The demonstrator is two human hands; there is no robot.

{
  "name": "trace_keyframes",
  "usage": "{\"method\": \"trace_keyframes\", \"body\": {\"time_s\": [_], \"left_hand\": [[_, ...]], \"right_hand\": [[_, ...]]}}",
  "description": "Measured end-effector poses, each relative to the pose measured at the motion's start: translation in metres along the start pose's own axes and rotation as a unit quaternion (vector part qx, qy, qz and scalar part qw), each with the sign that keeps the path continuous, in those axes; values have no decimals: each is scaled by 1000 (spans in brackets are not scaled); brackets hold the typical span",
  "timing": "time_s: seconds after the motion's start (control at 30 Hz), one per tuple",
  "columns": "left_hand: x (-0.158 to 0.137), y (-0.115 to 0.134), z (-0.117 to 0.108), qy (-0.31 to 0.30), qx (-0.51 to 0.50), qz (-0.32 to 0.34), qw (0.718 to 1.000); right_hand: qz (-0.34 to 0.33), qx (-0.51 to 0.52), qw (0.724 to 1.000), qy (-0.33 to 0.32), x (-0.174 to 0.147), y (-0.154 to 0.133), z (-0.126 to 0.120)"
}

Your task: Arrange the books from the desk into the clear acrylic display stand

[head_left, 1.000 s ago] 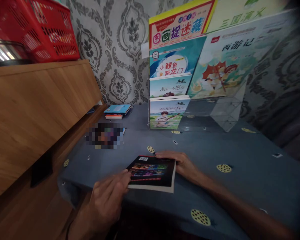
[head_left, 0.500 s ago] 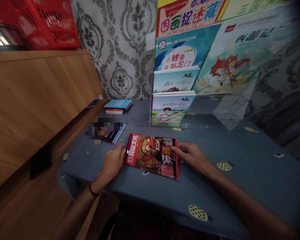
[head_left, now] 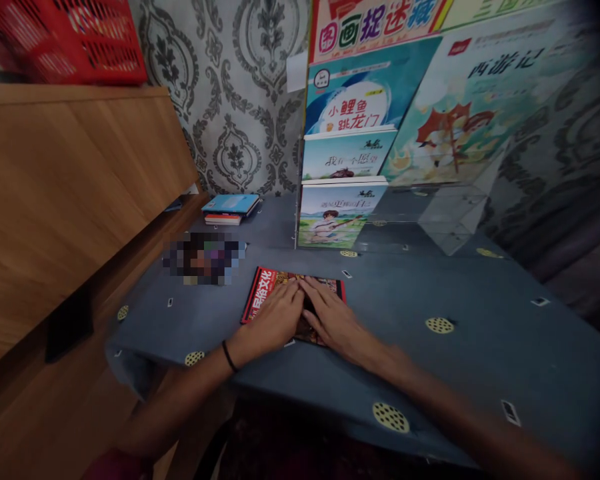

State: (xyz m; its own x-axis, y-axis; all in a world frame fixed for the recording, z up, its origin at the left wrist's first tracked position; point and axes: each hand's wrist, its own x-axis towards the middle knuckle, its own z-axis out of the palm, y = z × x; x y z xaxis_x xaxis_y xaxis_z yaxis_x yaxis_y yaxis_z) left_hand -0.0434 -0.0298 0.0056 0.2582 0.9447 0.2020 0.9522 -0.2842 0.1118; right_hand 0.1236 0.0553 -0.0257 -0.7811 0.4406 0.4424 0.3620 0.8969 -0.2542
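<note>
A red-edged book [head_left: 261, 295] with white Chinese lettering lies on the blue-grey tablecloth [head_left: 380, 313]. Both my hands rest on its cover and hide much of the picture. My left hand [head_left: 279, 310] lies flat over the middle of the cover, fingers stretched out. From the other side my right hand [head_left: 333, 317] lies flat too, fingers extended, its fingertips meeting those of the left near the book's far edge. The red right edge of the cover shows beyond my right hand.
A clear display rack [head_left: 450, 213] holds several upright books, including a guitar-player cover [head_left: 337, 213]. A small book stack [head_left: 230, 208] sits at the back left, with a blurred-out item [head_left: 203, 259] before it. A red basket [head_left: 105, 40] stands on the wooden cabinet [head_left: 80, 167].
My hands have moved from the book's left and right edges inward onto its cover and now lie flat, fingertips together. The view has shifted slightly.
</note>
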Motion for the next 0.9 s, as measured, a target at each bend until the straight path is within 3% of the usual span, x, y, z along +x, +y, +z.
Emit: {"method": "trace_keyframes", "body": {"time_s": [0.13, 0.3, 0.47, 0.6, 0.9], "left_hand": [[-9, -31, 7, 15, 2, -50, 999], [-19, -59, 14, 44, -1, -115, 992], [-21, -63, 21, 61, -8, -100, 993], [-22, -63, 21, 70, -15, -100, 992], [-17, -57, 18, 91, 9, -124, 988]], "right_hand": [[0, -29, 1000, 3, -7, 5, 23], [-7, -39, 998, -44, 3, -3, 23], [-43, -23, 995, -90, 36, -26, 24], [-22, -30, 994, -106, 49, -20, 22], [53, -83, 994, -56, 10, 20, 8]]}}
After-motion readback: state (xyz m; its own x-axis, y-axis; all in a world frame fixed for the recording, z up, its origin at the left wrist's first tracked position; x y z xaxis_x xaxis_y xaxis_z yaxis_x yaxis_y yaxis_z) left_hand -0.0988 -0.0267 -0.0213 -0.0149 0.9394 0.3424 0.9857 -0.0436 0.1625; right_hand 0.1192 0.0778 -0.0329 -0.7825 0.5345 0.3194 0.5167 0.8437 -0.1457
